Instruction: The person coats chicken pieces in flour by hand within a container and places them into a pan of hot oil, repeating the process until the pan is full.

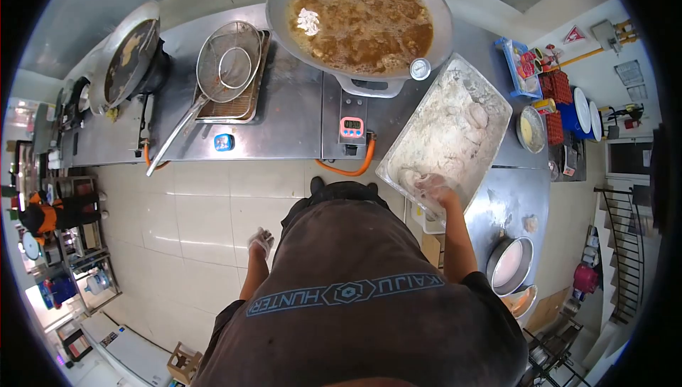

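Note:
My right hand (435, 188) is down in a metal tray (393, 147) of white flour. Its fingers are closed around a flour-coated piece (410, 178), perhaps meat, at the tray's near end. More floured pieces (476, 117) lie toward the far end. My left hand (261, 240), dusted white, hangs beside me above the floor, holding nothing, its fingers loosely apart. Ahead is a large wok (278, 20) of bubbling brown oil. One pale clump (307, 22) floats in it, and a dial thermometer (420, 69) sits at its rim.
A long-handled strainer (229, 64) rests on a wire rack (245, 106) to the left. A red timer (351, 128) and a blue timer (224, 142) are near the counter edge. A pot (529, 263) of pale liquid stands at right. Another person (60, 213) is far left.

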Motion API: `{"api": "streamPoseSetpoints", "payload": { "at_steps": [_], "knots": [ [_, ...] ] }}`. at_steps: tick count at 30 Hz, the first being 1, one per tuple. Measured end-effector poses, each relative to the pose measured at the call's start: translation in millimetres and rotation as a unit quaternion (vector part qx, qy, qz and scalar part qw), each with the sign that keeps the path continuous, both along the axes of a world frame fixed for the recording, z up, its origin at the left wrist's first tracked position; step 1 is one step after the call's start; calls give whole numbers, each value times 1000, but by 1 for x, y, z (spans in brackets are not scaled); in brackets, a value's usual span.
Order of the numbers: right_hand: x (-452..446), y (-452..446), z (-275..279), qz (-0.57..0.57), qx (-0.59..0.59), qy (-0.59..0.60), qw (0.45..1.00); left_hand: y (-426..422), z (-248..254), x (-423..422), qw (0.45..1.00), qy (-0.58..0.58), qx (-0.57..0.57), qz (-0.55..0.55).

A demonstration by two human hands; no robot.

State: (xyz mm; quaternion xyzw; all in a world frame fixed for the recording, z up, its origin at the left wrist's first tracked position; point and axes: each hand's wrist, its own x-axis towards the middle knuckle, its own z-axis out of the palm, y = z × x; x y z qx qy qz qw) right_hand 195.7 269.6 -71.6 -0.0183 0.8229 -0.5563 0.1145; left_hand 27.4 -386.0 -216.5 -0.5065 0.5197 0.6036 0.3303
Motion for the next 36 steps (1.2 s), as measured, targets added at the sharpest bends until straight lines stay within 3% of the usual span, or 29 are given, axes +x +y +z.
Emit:
{"api": "streamPoseSetpoints", "payload": {
  "at_steps": [1, 2, 4, 6, 8, 10, 13, 16, 19, 21, 25, 28, 29, 32, 34, 36],
  "knots": [
    [-7, -11, 23, -17, 101, 7, 995, -8, -13, 6, 999, -38, 0, 25],
    [-14, -20, 37, 12, 211, -22, 977, -6, 6, 16, 999, -11, 8, 35],
    [-24, -35, 53, 65, 422, -79, 901, -2, 45, 38, 998, 35, 35, 44],
    [-18, -43, 44, -95, 277, -178, 940, -16, 34, 49, 994, 58, 79, 37],
    [-5, -39, 7, -101, 249, -176, 947, -36, 8, 52, 991, 72, 111, 20],
    [14, -13, -52, 46, 345, -75, 935, -46, -2, 51, 989, 87, 123, 2],
    [11, -11, -57, 110, 405, -64, 905, -41, -5, 31, 990, 8, 121, 65],
    [-8, -36, 15, 89, 420, -51, 902, -31, -6, 9, 996, 18, 59, 65],
    [-1, -30, -20, -18, 458, -136, 878, -22, -1, -8, 997, 45, 45, 52],
    [-11, -45, 48, -81, 433, -73, 895, -15, 2, -17, 998, 45, 6, 33],
    [-6, -21, 63, -27, 445, 65, 893, -26, -10, -20, 998, 43, 45, 23],
    [-16, -30, 125, -240, 383, -22, 892, -33, -15, -14, 997, 34, 54, 41],
    [-20, -27, 143, -303, 305, -57, 901, -57, -60, -7, 992, 60, 100, 48],
    [-60, -53, 268, -300, 283, -46, 910, -61, -56, 3, 995, 42, 81, 46],
    [-77, -49, 306, -306, 300, -7, 903, -73, -71, 12, 992, 26, 117, 43],
    [-98, -39, 325, -345, 146, 42, 926, -71, -63, 13, 987, 23, 151, 56]
  ]
}}
